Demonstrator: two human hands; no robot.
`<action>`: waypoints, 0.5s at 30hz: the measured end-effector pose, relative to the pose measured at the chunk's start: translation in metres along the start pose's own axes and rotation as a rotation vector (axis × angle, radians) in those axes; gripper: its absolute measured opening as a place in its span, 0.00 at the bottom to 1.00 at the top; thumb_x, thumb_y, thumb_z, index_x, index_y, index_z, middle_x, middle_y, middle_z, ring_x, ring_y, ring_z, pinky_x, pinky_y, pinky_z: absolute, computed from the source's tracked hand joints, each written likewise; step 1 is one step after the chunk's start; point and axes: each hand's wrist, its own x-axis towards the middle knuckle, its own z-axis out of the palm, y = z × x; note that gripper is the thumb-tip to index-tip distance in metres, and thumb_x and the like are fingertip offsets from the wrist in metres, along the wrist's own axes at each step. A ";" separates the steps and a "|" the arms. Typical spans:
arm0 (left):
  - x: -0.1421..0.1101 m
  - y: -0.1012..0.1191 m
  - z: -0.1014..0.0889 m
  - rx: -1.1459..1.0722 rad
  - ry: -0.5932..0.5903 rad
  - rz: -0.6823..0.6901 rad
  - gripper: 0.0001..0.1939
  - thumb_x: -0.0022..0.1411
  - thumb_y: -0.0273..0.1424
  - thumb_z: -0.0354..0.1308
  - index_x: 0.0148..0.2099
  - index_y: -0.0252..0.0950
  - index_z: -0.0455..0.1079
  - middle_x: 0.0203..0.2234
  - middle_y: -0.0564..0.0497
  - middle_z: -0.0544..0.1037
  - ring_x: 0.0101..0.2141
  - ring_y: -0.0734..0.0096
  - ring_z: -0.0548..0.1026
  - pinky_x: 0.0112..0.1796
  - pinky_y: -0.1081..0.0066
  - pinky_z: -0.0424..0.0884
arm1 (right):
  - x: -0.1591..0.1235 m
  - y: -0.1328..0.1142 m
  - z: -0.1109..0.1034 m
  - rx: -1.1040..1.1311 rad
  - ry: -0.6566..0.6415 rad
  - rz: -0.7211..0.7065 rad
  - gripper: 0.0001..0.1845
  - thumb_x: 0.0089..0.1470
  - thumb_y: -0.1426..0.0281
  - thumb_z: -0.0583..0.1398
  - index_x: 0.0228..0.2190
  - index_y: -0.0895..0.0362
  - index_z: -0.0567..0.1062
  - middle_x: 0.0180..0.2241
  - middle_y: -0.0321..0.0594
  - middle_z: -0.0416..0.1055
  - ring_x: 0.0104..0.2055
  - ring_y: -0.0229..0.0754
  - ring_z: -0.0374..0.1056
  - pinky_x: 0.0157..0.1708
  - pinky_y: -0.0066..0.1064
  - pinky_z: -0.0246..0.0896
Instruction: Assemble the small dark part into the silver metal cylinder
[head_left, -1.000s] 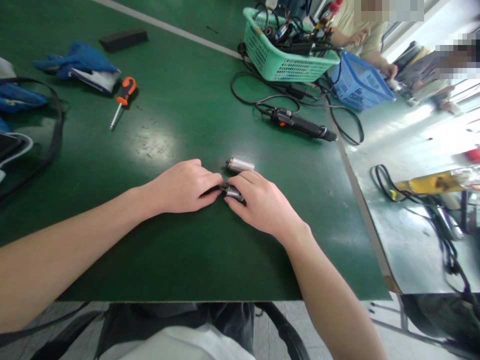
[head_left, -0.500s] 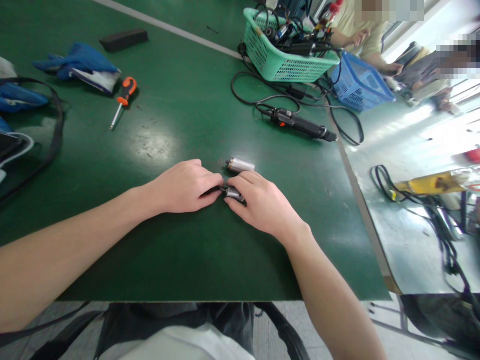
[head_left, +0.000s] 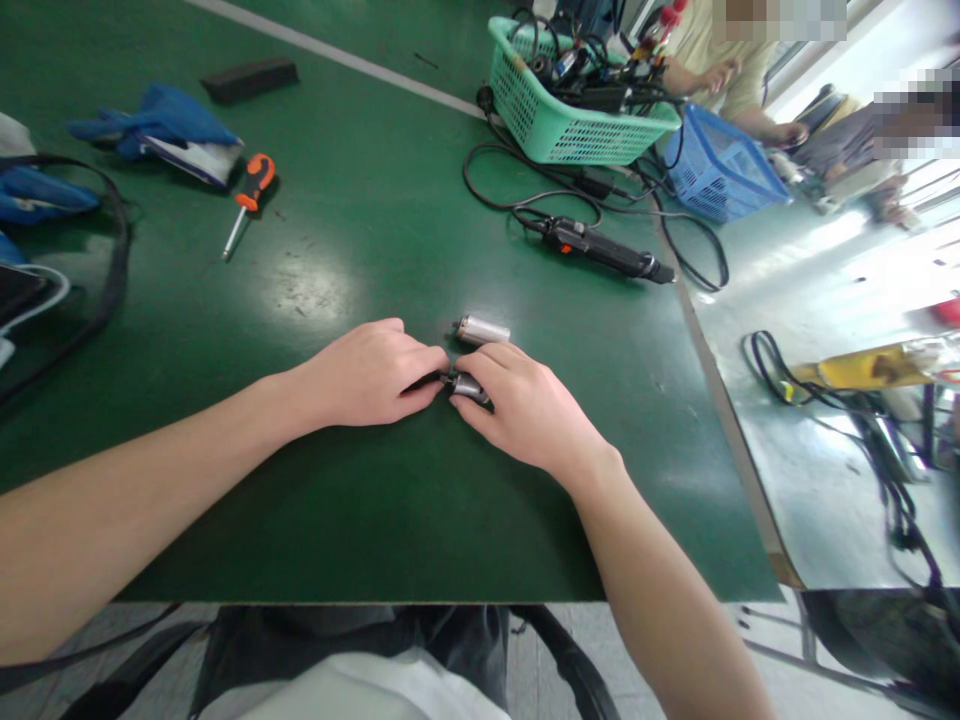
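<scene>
Small pale patches on the black electric screwdriver (head_left: 607,252) are too small to show whether they bear writing, and the print on the white-and-blue packet (head_left: 191,155) cannot be read.

The small metal cylinder (head_left: 469,388) lies low over the green table (head_left: 360,520), between the thumb and forefinger of the right hand (head_left: 521,400), which grasp it from its near and far sides. Its dark left end points at the fingertips of the left hand (head_left: 382,375). Those fingers are bent and drawn together around a dark gap; whether they pinch that end or only touch it cannot be told.

The larger metal cylinder (head_left: 484,331) lies on its side just beyond the right hand's fingers; whether they touch it is unclear. The right palm and fingers hide the small metal cylinder's right end. At the far right, a person's head is pixelated and cut off.
</scene>
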 end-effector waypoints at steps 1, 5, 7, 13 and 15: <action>0.000 0.000 0.000 -0.002 0.001 -0.002 0.13 0.72 0.35 0.50 0.40 0.37 0.74 0.28 0.50 0.80 0.28 0.66 0.76 0.36 0.63 0.66 | 0.000 0.000 0.000 -0.001 0.001 0.000 0.07 0.66 0.69 0.59 0.44 0.56 0.74 0.43 0.47 0.74 0.49 0.51 0.69 0.49 0.41 0.66; 0.000 0.000 -0.001 -0.006 -0.009 -0.007 0.13 0.72 0.35 0.50 0.40 0.37 0.75 0.28 0.50 0.81 0.28 0.66 0.76 0.36 0.62 0.66 | 0.000 0.000 0.000 -0.016 -0.008 -0.002 0.07 0.66 0.69 0.58 0.43 0.57 0.75 0.43 0.47 0.74 0.48 0.51 0.68 0.48 0.41 0.66; 0.000 0.000 -0.001 -0.005 -0.015 -0.006 0.13 0.72 0.35 0.50 0.41 0.37 0.75 0.28 0.50 0.81 0.28 0.65 0.76 0.36 0.62 0.66 | 0.000 -0.001 0.000 -0.021 -0.014 -0.005 0.07 0.66 0.69 0.59 0.43 0.58 0.75 0.43 0.47 0.74 0.48 0.51 0.68 0.48 0.40 0.66; -0.001 -0.001 -0.001 0.011 -0.009 -0.002 0.13 0.72 0.35 0.50 0.40 0.37 0.74 0.27 0.51 0.80 0.27 0.66 0.75 0.36 0.63 0.66 | 0.000 -0.001 -0.001 -0.016 -0.016 -0.012 0.07 0.66 0.69 0.58 0.44 0.57 0.75 0.43 0.47 0.74 0.48 0.51 0.68 0.48 0.40 0.66; -0.001 -0.001 0.000 0.013 -0.008 -0.002 0.14 0.72 0.36 0.50 0.40 0.37 0.74 0.27 0.51 0.80 0.27 0.65 0.75 0.36 0.62 0.66 | 0.000 -0.001 0.000 -0.018 -0.015 -0.017 0.08 0.66 0.69 0.58 0.44 0.58 0.75 0.44 0.48 0.74 0.49 0.51 0.68 0.49 0.41 0.66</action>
